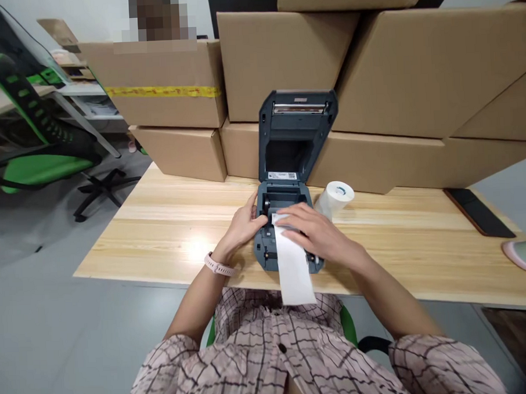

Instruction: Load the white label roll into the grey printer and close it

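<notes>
I'd brace the open printer (285, 187) with the spread left hand (244, 224), squaring the paper strip (295, 271) under the right hand (317, 232), pinch unclear.

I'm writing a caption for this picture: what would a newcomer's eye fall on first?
Probably the dark printer standing open on the wooden table, mid-picture, left hand at its side and right hand on a white paper strip reaching past the table's front edge. Next, the brown cardboard boxes stacked behind it.
</notes>
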Tool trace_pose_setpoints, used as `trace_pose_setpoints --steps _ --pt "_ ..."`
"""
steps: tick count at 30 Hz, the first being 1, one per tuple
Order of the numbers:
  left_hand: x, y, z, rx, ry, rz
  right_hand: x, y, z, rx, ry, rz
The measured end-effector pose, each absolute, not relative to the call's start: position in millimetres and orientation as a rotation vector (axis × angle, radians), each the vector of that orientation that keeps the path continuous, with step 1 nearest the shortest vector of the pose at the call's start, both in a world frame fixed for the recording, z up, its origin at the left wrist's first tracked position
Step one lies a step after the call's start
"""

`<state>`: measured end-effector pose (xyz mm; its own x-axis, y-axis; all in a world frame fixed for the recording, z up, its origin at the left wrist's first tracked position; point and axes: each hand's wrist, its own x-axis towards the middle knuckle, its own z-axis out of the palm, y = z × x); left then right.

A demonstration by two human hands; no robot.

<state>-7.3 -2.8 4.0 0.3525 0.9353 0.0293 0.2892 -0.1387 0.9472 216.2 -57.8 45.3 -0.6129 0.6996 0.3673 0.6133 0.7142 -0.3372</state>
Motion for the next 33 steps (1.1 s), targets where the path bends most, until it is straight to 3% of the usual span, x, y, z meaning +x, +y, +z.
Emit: trace_pose_setpoints --steps 12,33 --pt "-6 -5 9 1.623 1.127 0.874 213 -132 35 -1.006 -2.327 -0.02" --pt "-8 -7 13 1.649 1.161 0.838 204 -148 34 -1.103 -2.319 0.113"
